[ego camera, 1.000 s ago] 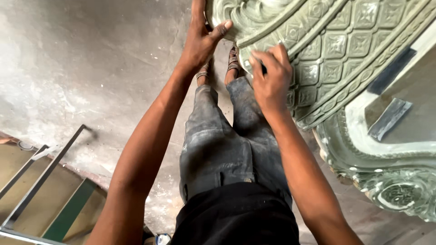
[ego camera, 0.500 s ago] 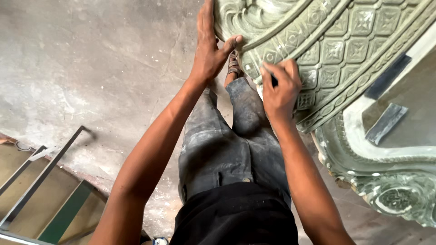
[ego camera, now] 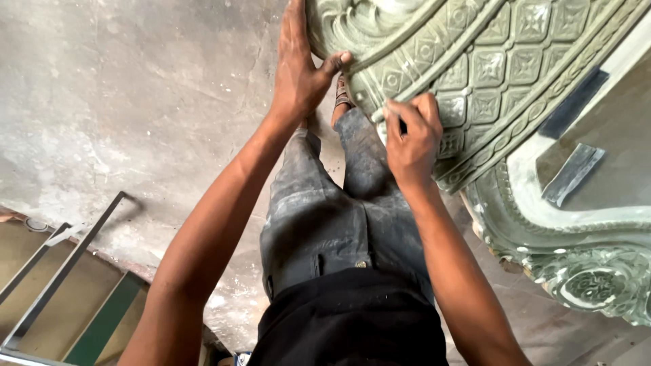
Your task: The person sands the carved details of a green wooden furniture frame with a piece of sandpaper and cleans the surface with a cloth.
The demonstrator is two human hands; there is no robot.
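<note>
Left hand [ego camera: 298,71] gripped rim of green carved panel [ego camera: 488,74], thumb hooked over edge. Right hand [ego camera: 410,139] pinched small dark tool, unclear, against square-tile border. Panel upper right, above grey floor [ego camera: 122,102]. Best kept steady, pressed lightly.

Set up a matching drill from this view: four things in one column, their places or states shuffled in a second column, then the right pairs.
Things:
1. left hand
2. right hand
3. carved green panel
4. metal frame

Places or states:
A. lies on the floor, lower left
B. grips the panel's edge, thumb on the carved face
C. fingers curled on the square tiles
D. covered in raised square patterns

Pairs: 1-B, 2-C, 3-D, 4-A
</note>
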